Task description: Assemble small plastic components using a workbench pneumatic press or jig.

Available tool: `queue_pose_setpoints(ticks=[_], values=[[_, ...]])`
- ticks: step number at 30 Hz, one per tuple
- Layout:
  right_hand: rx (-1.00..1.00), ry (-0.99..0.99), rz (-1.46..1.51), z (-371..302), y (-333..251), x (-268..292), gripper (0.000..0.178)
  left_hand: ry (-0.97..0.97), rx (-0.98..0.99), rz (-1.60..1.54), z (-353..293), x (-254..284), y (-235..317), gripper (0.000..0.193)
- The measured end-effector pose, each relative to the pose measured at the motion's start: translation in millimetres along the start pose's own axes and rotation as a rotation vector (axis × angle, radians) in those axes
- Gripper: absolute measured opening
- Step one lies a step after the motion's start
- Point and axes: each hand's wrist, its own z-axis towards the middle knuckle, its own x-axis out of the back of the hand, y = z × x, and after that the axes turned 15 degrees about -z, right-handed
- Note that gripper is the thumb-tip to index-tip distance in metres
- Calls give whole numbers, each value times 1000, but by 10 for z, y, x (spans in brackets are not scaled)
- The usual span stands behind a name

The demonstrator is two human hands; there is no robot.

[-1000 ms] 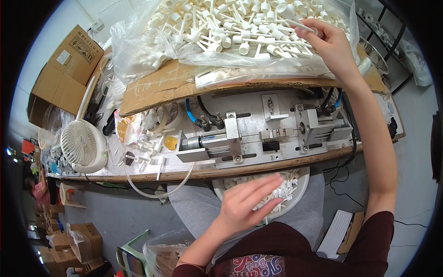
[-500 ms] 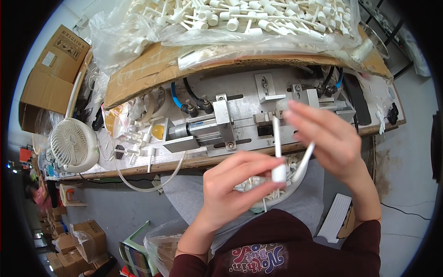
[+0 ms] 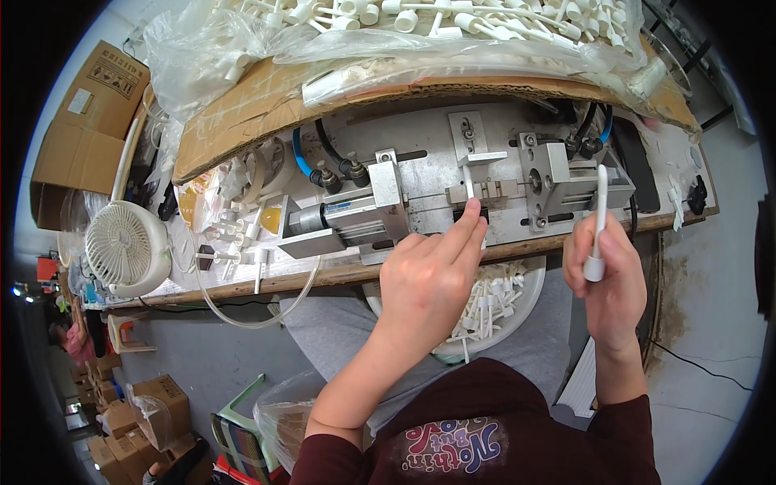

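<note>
Fingers of the left hand reached up to the small clamp block at the middle of the metal fixture, where a thin white stick stood upright; the index fingertip pressed at its foot, seemingly to seat it in the slot. Whether finger and thumb actually pinched the stick could not be told, since the hand covered its lower end. The right hand was closed in a loose fist around a second white stem, cap end down in the palm and shaft pointing up, held off the bench's front edge, probably kept ready beside the fixture. A white bowl of similar pieces sat on the lap just under the bench, within easy reach of both hands, though the left hand hid much of it. Behind the fixture, a clear bag of white parts lay on cardboard, cut off by the upper rim. A small white fan stood at the far left.
</note>
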Motion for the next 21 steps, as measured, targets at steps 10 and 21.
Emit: queue_pose_setpoints(ticks=[10, 21], values=[[88, 148, -190, -2, 59, -197, 32, 69, -45, -163, 31, 36, -1, 35], [106, -56, -218, 210, -178, -327, 36, 188, -98, -421, 10, 258, 251, 36]])
